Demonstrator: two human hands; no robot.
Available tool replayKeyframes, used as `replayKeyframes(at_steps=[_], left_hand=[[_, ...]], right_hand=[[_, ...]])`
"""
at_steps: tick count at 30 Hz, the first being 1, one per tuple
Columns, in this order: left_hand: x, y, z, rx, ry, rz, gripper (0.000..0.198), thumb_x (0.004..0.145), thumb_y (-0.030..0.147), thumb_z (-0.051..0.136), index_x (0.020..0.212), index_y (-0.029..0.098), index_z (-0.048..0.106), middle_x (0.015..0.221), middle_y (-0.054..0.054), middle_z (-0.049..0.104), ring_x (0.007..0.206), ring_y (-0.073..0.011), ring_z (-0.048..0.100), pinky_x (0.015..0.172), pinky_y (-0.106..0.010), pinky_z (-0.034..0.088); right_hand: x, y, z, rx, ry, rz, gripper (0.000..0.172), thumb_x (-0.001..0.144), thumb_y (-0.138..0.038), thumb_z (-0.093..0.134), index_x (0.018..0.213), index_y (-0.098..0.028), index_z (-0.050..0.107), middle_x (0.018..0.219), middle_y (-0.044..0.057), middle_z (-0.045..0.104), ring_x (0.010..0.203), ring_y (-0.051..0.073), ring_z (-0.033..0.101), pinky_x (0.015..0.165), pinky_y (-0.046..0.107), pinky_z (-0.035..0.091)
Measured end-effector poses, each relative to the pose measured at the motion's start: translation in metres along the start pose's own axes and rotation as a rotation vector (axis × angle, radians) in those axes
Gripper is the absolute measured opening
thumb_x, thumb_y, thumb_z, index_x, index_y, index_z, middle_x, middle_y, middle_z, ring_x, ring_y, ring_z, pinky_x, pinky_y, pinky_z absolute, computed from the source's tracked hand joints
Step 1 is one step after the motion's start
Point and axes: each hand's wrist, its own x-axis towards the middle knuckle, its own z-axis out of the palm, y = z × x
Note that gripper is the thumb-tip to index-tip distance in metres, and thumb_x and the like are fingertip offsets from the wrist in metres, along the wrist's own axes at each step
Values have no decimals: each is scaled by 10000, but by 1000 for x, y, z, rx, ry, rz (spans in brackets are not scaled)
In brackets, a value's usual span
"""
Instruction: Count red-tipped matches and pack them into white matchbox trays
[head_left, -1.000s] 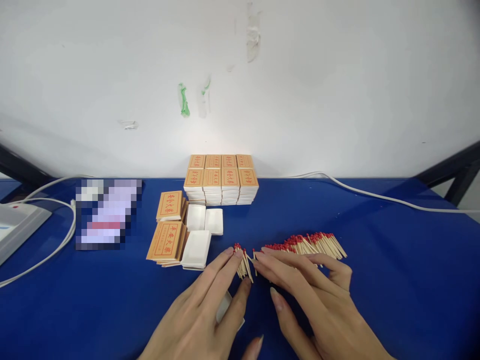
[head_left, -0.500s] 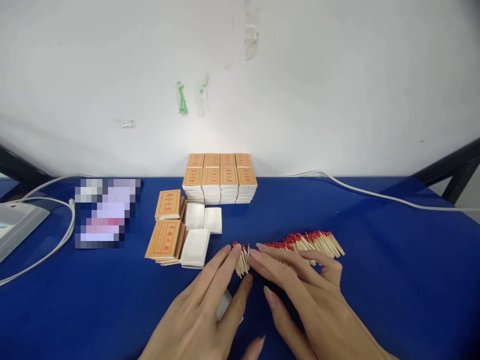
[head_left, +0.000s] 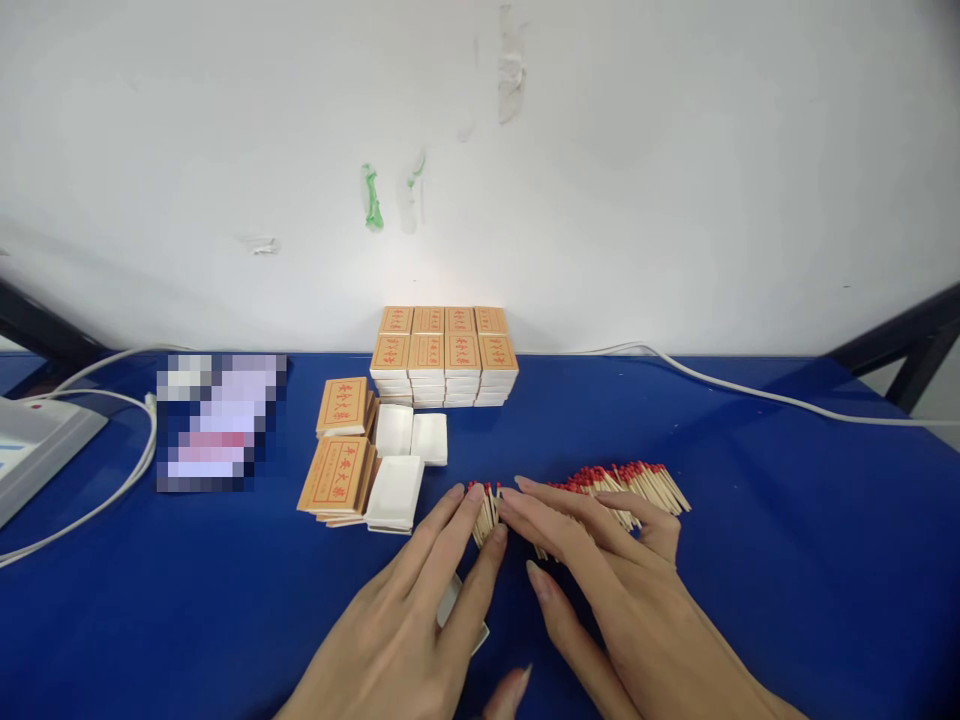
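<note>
On blue table (head_left: 757,620), at left, orange matchbox sleeves (head_left: 337,475) beside white trays (head_left: 395,490); next, left hand (head_left: 405,620) half spread, touching by fingertips small group of matches (head_left: 486,520); then right hand (head_left: 630,590), loosely spread, with fingertips at same group's right edge, partly covering larger match pile (head_left: 651,488).

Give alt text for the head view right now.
The left hand and right hand frame a small bunch of red-tipped matches on a blue table; the right hand partly hides a larger match pile. Farther back sit stacked matchboxes, orange-labelled stacks and white trays.
</note>
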Motion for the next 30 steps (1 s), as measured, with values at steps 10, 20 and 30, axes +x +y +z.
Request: replayKeyframes(at_steps=[10,20,30], left_hand=[[3,4,-2,64,-51,-32,699,1048,343,576,1618,-57,511,1688,-290,546,1581,-361,558,1155,-408,621],[-1,6,-1,24,10,-51,603,1020,265,610,1539,-44,601,1618,-253,636,1535,-356,610,1176,-392,621],[-6,7,-10,62,85,-36,464,1037,173,582,1461,15,683,1546,-190,720,1472,-279,685,1244,-336,549]], right_hand=[[0,0,2,-5,-39,-1,516,1118,-110,471,1633,-80,476,1465,118,780,1561,191,545,1229,410,267],[4,-3,-1,30,-12,-1,497,1152,-151,471,1648,-125,485,1441,81,798,1498,170,612,1201,384,313],[4,-2,-4,-7,-45,-17,451,1117,-96,464,1564,-96,525,1501,133,758,1524,168,582,1207,385,295]])
